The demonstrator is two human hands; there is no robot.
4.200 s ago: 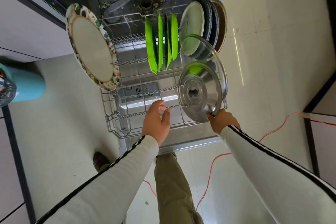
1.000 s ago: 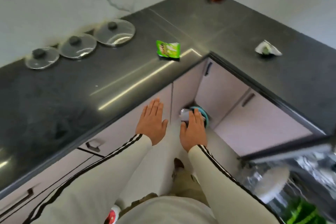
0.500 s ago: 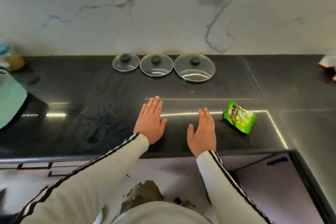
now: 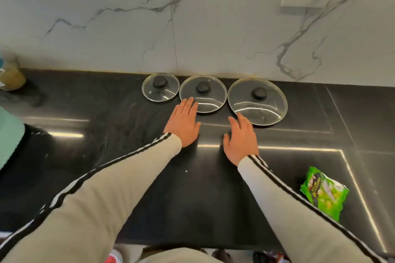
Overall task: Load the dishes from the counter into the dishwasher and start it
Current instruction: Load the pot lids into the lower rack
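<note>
small lid (image 4: 160,87), middle lid (image 4: 203,93), large lid (image 4: 257,101): flat, knobs up, row running left-right at the back of the counter (image 4: 85,156) by the wall (image 4: 192,28) | left hand (image 4: 183,123): fingers straight, empty, tips at middle lid's near rim | right hand (image 4: 240,136): fingers straight, empty, tips at large lid's near rim

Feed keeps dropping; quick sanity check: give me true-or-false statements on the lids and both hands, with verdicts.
1. Three round clear-glass lids with black knobs lie on the black stone counter: the small lid, the middle lid, the large lid. True.
2. The large lid is leftmost. False: it is rightmost.
3. The left hand and right hand are open, holding nothing. True.
4. The left hand grips the middle lid's knob. False: its fingertips only reach that lid's near rim.
5. The green snack packet lies on a lid. False: it lies on the counter, front right, apart from them.
</note>
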